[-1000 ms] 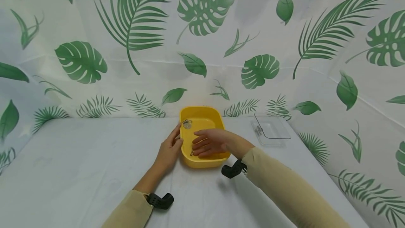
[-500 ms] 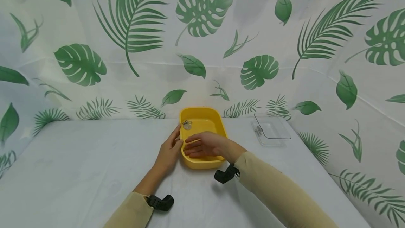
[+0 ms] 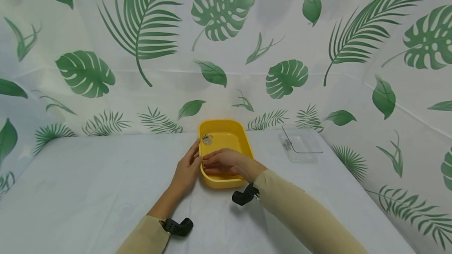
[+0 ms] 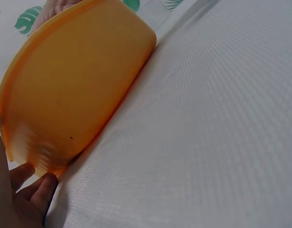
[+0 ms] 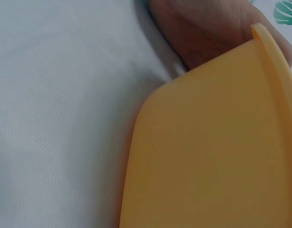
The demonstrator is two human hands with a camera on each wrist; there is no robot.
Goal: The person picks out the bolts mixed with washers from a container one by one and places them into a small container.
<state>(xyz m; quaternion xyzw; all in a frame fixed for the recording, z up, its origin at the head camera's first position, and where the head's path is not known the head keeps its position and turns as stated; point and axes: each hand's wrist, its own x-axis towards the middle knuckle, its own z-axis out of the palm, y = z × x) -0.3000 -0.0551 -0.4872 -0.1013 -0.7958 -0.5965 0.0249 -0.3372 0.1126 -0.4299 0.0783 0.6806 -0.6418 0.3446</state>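
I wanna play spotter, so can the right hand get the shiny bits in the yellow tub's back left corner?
Probably yes. The right hand reaches into the yellow tub, and the shiny bits lie uncovered beyond it. The left hand is at the tub's outside, not in the way.

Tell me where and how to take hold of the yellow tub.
I'd likely pinch the right rim of the yellow tub, toward its far end, from the right: that raised edge is bare, while the left hand holds the opposite side.

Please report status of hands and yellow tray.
Left hand against yellow tray. Right hand inside it, grip unclear. Metal pieces, far left corner, clear of right hand.
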